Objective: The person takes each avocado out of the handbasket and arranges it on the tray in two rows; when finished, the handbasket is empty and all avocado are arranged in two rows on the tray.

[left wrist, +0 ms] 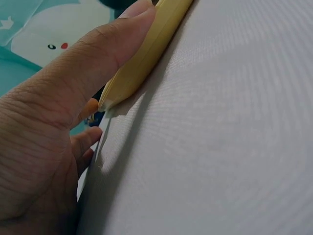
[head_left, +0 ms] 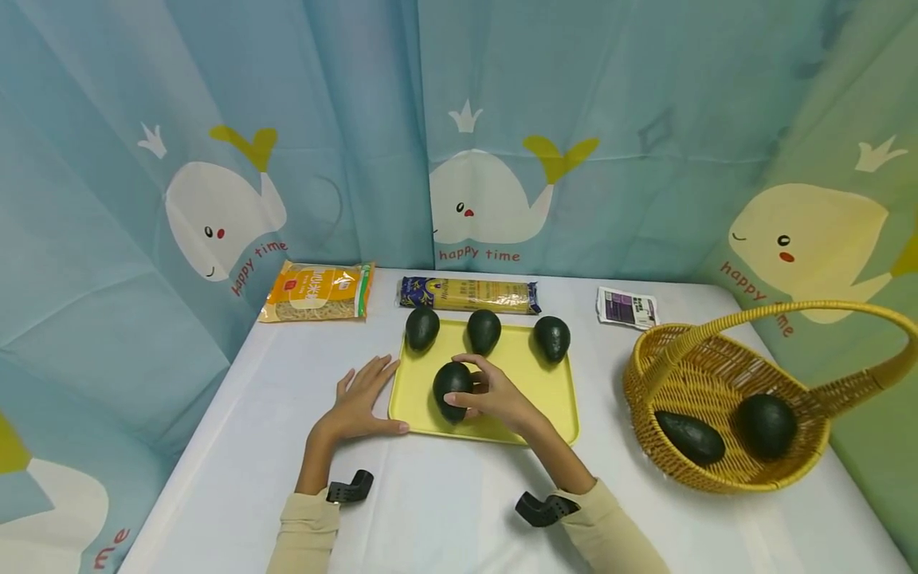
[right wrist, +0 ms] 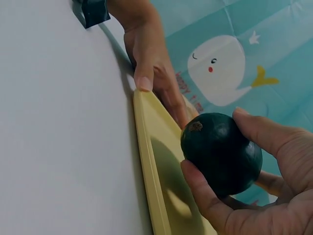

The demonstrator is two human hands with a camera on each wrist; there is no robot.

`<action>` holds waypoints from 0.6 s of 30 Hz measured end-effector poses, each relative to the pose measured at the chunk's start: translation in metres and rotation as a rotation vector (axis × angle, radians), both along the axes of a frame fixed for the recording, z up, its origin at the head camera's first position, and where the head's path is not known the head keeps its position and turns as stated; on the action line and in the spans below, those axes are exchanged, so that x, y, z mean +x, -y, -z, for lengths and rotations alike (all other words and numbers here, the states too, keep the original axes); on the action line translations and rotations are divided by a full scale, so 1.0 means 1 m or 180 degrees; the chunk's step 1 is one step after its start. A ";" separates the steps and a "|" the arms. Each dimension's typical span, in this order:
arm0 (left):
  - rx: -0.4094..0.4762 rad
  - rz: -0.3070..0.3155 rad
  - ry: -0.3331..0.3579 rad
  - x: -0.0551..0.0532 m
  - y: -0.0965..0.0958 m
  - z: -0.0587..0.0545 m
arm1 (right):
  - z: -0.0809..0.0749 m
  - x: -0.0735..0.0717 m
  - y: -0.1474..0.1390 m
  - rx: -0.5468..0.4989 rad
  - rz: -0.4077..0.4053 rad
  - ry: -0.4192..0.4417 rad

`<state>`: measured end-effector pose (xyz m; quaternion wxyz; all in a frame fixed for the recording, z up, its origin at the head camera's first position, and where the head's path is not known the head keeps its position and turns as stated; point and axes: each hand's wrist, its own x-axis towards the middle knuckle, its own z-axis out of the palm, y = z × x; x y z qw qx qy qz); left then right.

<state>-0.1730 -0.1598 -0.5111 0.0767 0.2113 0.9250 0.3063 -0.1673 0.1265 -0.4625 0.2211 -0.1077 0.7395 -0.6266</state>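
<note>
Fingers of right hand [head_left: 498,399] gripping avocado [head_left: 448,383]; left hand's [head_left: 353,413] spread on tray's [head_left: 534,395] nine o'clock; curtain [head_left: 373,112] at twelve says "happy time"

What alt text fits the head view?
Right hand grips a dark green avocado over a yellow tray; left hand touches the tray's edge. Three more avocados line the far side; a wicker basket at right holds two more.

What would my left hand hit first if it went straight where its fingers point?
Your left hand would probably meet the left rim of the yellow tray first, though depth is unclear.
</note>
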 end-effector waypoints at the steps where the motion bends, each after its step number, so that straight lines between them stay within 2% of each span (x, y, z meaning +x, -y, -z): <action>1: -0.0006 -0.0004 0.0002 0.000 0.000 0.000 | 0.000 0.000 0.003 0.0002 0.0012 -0.0012; 8: -0.0019 0.0011 -0.0003 -0.001 0.001 0.002 | 0.003 -0.003 0.028 0.0132 0.0133 -0.0053; 18: 0.0016 0.0041 -0.0002 -0.002 0.001 0.002 | 0.009 -0.008 0.051 0.0296 0.0209 -0.0292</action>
